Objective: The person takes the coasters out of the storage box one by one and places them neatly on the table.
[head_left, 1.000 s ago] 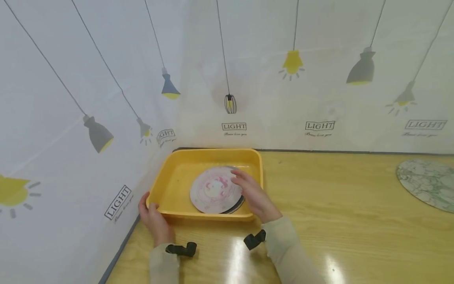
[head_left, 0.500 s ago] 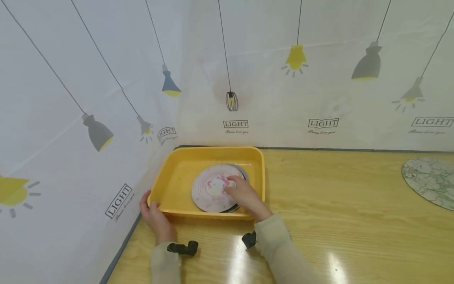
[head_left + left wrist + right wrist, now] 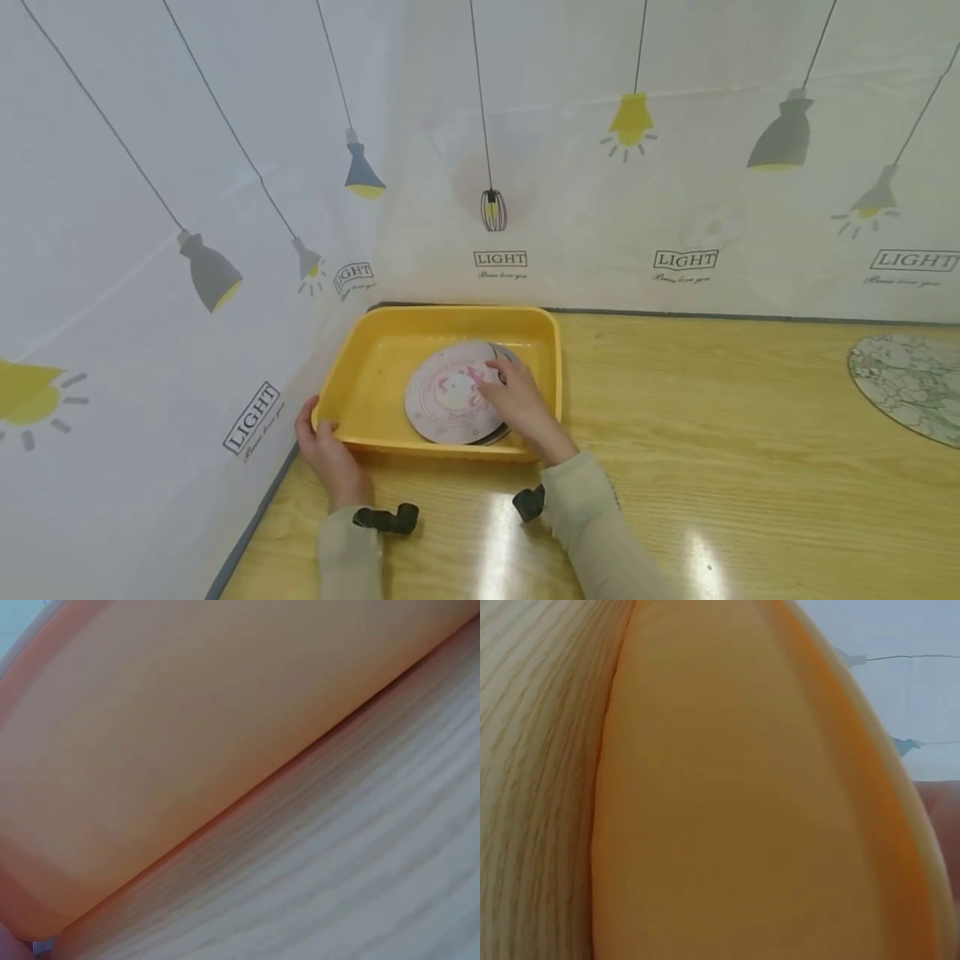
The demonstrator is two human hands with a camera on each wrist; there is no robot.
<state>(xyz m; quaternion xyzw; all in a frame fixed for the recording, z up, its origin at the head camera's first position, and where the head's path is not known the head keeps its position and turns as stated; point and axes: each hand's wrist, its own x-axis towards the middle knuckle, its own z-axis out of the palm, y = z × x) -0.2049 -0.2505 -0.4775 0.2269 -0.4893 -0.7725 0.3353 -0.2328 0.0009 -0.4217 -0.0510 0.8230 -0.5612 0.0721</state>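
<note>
Pink-printed disc (image 3: 442,404) inside yellow tray (image 3: 367,392) shows only in the head view.

Wooden table (image 3: 750,408), yellowish, grain visible, slightly shiny. Clock counted from middle of visible part, head view. At ten o'clock: yellow tray (image 3: 367,400), standing upright, base meeting wood. Near three o'clock: round flat piece (image 3: 909,387), green-white pattern, partly out of view, well apart from tray. At eight o'clock: bright reflection (image 3: 497,542).
</note>
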